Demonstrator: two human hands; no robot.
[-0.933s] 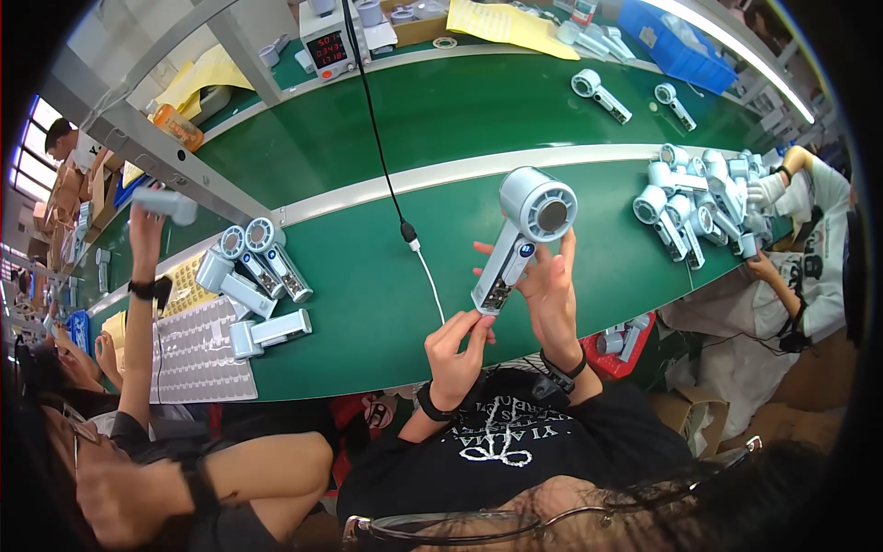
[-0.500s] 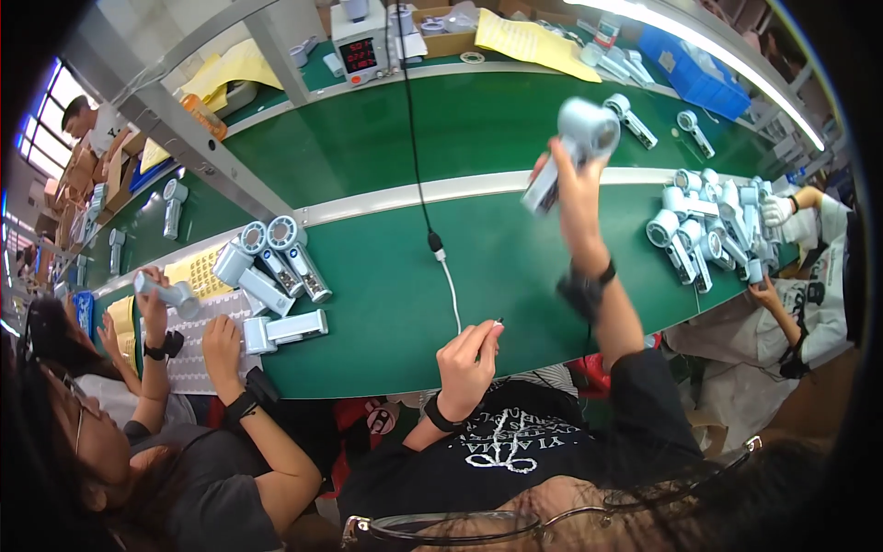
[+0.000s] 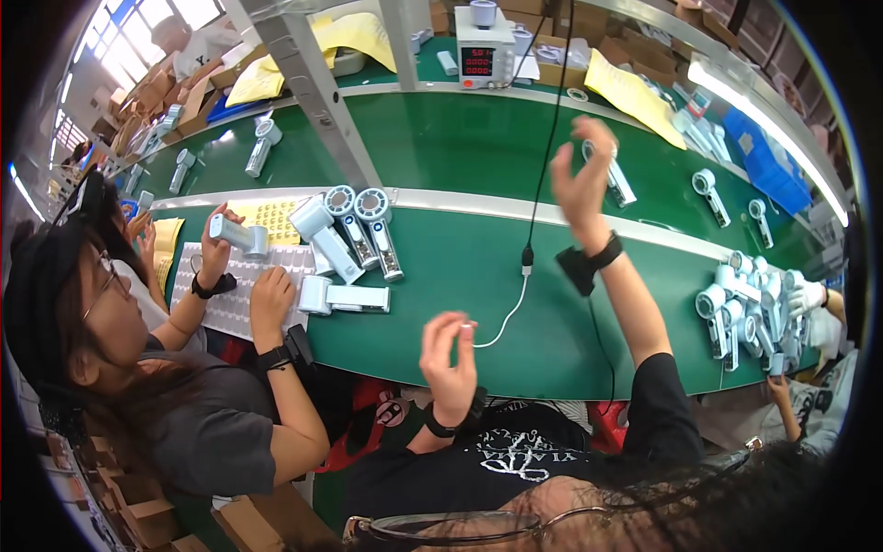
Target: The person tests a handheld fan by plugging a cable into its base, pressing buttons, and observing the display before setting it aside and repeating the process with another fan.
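My left hand (image 3: 451, 363), fingers closed, pinches the plug end of a white charging cable (image 3: 512, 317) above the near edge of the green table. The cable joins a black cord (image 3: 544, 156) hanging from above. My right hand (image 3: 586, 179) is raised over the far side with fingers apart and nothing in it. Just beside it, partly hidden by the fingers, a pale blue handheld fan (image 3: 620, 181) lies on the green belt. Two more handheld fans, one nearer (image 3: 710, 197) and one farther right (image 3: 761, 223), lie along that belt.
A person on the left holds a pale blue fan part (image 3: 237, 235) beside several fans (image 3: 345, 298). At right, a gloved co-worker's hand (image 3: 808, 296) is near a fan pile (image 3: 750, 308). A metal post (image 3: 317, 97) and power supply (image 3: 485, 51) stand at the back.
My right hand has let go of the handheld fan, which now lies on the belt. The view has swung left. My left hand still pinches the white cable.
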